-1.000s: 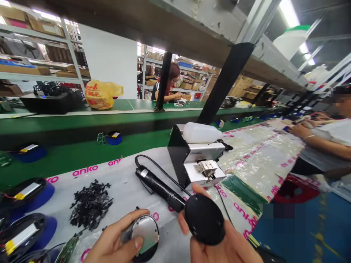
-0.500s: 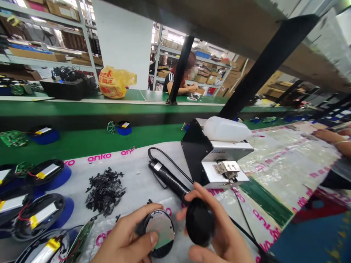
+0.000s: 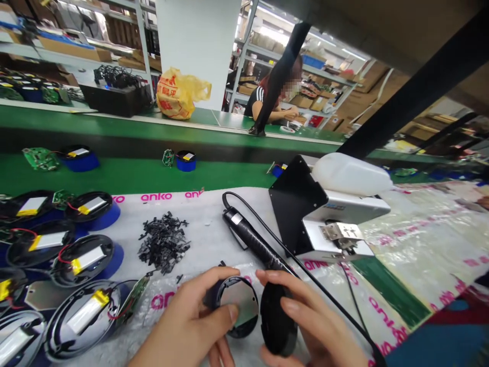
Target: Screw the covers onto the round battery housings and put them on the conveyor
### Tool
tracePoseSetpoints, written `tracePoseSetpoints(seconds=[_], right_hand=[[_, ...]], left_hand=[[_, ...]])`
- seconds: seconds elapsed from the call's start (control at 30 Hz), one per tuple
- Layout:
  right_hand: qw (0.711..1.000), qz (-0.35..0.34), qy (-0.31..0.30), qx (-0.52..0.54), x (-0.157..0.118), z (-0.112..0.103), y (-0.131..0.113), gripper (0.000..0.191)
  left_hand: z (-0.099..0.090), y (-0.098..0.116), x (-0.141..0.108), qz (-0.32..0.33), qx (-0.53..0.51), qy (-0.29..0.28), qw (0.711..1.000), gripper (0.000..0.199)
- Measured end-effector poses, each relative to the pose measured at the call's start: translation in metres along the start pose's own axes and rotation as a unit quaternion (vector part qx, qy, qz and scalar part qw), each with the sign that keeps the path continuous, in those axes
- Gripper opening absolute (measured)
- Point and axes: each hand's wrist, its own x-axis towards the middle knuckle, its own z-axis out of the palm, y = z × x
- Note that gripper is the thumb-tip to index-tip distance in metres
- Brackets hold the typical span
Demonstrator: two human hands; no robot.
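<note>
Left hand (image 3: 194,316) gripped round part (image 3: 246,303), thumb on its flat face; right hand (image 3: 324,321) gripped black disc (image 3: 275,326) just beside. Hands were apart. Black pieces (image 3: 164,242) lay beyond left hand. Positioning 2 parts seemed present step; closer move would call for level rims.

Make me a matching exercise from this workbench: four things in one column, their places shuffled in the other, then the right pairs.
Things
1. Yellow plastic bag
2. White bottle
3. Pile of small black parts
4. Round black piece

Places
A. Lying on top of the black and silver machine
B. Held in the right hand
C. Heaped on the white sheet with pink lettering
D. Beside the black box that has tangled cables on it

Right pairs: 1-D, 2-A, 3-C, 4-B
</note>
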Motion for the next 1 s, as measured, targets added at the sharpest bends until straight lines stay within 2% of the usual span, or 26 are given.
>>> tracePoseSetpoints(seconds=[0.27,0.43,0.53,0.63,0.7,0.8,0.9,1.0], right_hand=[[0.997,-0.015,0.015,-0.076,0.001,0.003,-0.001,0.058],[0.996,-0.026,-0.004,-0.090,0.003,-0.001,-0.001,0.063],[0.991,-0.032,-0.066,-0.115,0.011,-0.005,-0.002,0.064],[0.973,-0.028,-0.182,-0.138,0.029,-0.012,-0.006,0.054],[0.957,-0.012,-0.250,-0.148,0.044,-0.016,-0.008,0.054],[0.931,-0.014,-0.322,-0.171,0.062,-0.020,-0.010,0.065],[0.911,-0.050,-0.356,-0.202,0.074,-0.021,-0.009,0.064],[0.910,-0.076,-0.345,-0.217,0.078,-0.019,-0.008,0.057]], left_hand=[[-0.002,-0.018,0.009,0.018,-0.007,0.018,1.000,0.066],[0.001,-0.010,0.007,0.005,-0.017,0.019,1.000,0.070],[0.002,-0.002,0.002,-0.006,-0.014,0.002,1.000,0.073],[-0.004,-0.002,0.000,0.023,-0.046,-0.028,0.998,0.066],[-0.012,-0.005,0.001,0.035,-0.090,-0.077,0.992,0.060],[-0.023,-0.006,0.003,0.027,-0.149,-0.163,0.975,0.055],[-0.026,0.002,0.002,0.018,-0.174,-0.186,0.967,0.049],[-0.024,0.012,-0.002,-0.003,-0.164,-0.178,0.970,0.057]])
